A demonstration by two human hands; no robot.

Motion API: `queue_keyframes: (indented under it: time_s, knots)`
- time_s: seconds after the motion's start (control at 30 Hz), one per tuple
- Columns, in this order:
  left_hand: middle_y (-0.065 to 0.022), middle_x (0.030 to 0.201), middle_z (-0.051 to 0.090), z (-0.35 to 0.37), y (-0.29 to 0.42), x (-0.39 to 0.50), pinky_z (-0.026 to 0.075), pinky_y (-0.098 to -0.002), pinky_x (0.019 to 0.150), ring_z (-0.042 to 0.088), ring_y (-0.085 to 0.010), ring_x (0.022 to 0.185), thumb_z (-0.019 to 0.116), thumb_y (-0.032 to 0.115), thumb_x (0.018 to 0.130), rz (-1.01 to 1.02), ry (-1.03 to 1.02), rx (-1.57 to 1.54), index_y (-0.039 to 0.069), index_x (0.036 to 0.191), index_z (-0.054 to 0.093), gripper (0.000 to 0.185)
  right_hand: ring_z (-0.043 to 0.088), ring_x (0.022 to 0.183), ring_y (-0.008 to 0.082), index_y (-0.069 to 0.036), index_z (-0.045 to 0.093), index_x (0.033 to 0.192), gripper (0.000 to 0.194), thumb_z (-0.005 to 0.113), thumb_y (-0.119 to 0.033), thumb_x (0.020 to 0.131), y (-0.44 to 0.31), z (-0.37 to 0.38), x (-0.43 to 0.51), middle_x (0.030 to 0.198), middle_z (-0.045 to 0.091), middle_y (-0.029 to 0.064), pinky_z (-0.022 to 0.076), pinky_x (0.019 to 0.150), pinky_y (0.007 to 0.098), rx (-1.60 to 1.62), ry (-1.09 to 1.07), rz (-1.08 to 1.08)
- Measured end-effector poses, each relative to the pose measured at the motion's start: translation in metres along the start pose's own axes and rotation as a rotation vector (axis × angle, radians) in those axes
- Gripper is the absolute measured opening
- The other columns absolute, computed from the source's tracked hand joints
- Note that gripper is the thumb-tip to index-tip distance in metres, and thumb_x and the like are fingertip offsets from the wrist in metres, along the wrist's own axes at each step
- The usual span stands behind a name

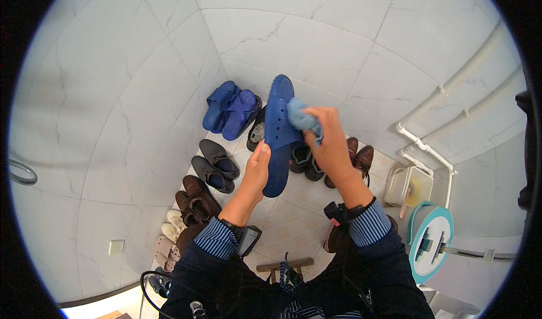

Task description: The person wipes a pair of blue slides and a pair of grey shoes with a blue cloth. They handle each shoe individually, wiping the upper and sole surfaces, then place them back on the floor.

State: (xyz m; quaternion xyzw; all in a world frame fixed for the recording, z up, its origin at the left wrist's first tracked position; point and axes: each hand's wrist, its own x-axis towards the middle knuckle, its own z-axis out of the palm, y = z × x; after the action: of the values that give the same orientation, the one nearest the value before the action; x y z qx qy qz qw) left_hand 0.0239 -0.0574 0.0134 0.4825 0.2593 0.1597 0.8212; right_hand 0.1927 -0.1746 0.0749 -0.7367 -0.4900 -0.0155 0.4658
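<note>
A blue plastic slide slipper (280, 126) is held up before me, its toe pointing away and its side strap holes facing up. My left hand (257, 169) grips it near the heel, with the thumb along the edge. In my right hand (328, 141) is a bunched light-blue cloth (302, 115), pressed against or very close to the right side of the slipper's strap. The right fingers look slightly blurred. Black devices are strapped to both wrists, below striped cuffs.
Along the left wall stand blue slippers (230, 109), grey lace-up shoes (215, 166), brown shoes (197, 198) and beige clogs (166, 251). Brown leather shoes (363, 158) are at right, beside a square bucket (396, 188) with a brush (407, 198) and a teal-rimmed mop bucket (451, 234). White pipes (427, 147) run along the wall.
</note>
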Motion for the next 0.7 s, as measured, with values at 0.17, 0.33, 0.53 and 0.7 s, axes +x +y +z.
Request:
queue_keyframes:
  time_s: [0.17,0.33,0.53,0.7]
  knots:
    - [-0.0063,0.125,0.065,-0.001,0.0,0.006,0.047,-0.0255,0.095,0.059,-0.0121,0.112,0.05,0.046,0.109,0.163,0.119,0.181,0.007,0.153,0.046,0.059,0.063,0.1,0.0405,-0.008,0.056,0.12,0.036,0.072,-0.006,0.088,0.019,-0.013,0.01,0.118,0.058,0.0218,0.0525,0.085,0.0465,-0.086,0.059,0.306]
    - [-0.0036,0.114,0.059,0.006,-0.011,0.009,0.045,-0.0246,0.086,0.054,-0.0106,0.097,0.056,0.035,0.107,0.293,0.202,0.471,0.003,0.149,0.051,0.053,0.057,0.115,0.0382,-0.016,0.06,0.125,0.056,0.076,0.006,0.075,-0.015,-0.004,0.005,0.123,0.053,0.0165,0.0509,0.095,0.0432,0.0,0.069,-0.128]
    - [-0.0047,0.105,0.053,0.004,-0.014,0.009,0.045,-0.025,0.082,0.051,-0.0104,0.089,0.062,0.03,0.105,0.377,0.178,0.49,0.004,0.148,0.054,0.051,0.059,0.109,0.0379,-0.012,0.063,0.119,0.049,0.071,0.012,0.077,-0.008,0.0,0.014,0.117,0.053,0.0169,0.0523,0.088,0.0422,0.009,0.068,0.058]
    - [-0.0052,0.1,0.051,0.003,-0.023,0.013,0.046,-0.0267,0.082,0.051,-0.0114,0.088,0.062,0.031,0.105,0.41,0.152,0.556,0.007,0.147,0.056,0.049,0.059,0.106,0.0378,-0.011,0.062,0.12,0.052,0.07,0.015,0.076,0.006,-0.011,0.018,0.115,0.054,0.0163,0.0524,0.086,0.0424,-0.101,0.24,-0.013]
